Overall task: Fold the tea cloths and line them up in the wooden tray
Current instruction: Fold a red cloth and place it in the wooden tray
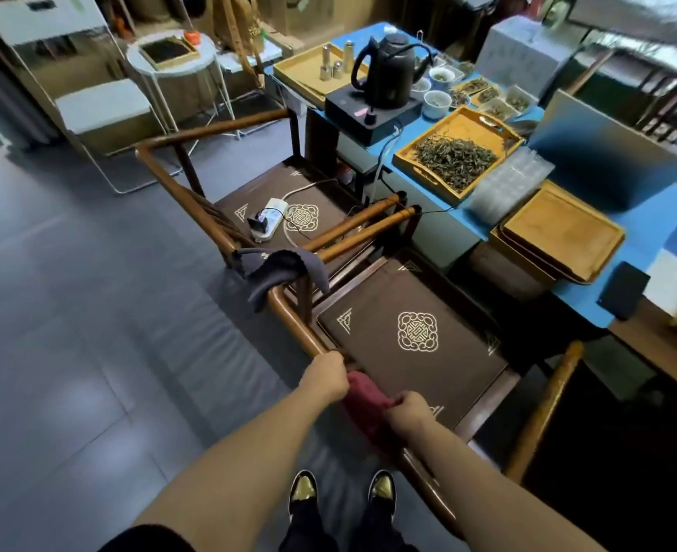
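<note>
At 6 o'clock, on chair rail: left hand and right hand each pinching red cloth. Grey cloth draped at 11 o'clock. Stacked wooden trays at 2 o'clock.

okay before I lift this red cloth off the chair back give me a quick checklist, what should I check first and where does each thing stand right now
1. Both hands on the red cloth: ok. The left hand and right hand each grip an end of it over the chair rail.
2. Cloth free of snags on the rail: cannot tell, its underside is hidden.
3. Second cloth accounted for: ok. The grey cloth hangs over the rail corner, untouched and unfolded.
4. Empty wooden tray ready: ok, it sits bare on the blue table.
5. Flat spot for folding: ok, the seat cushion has nothing on it.
</note>
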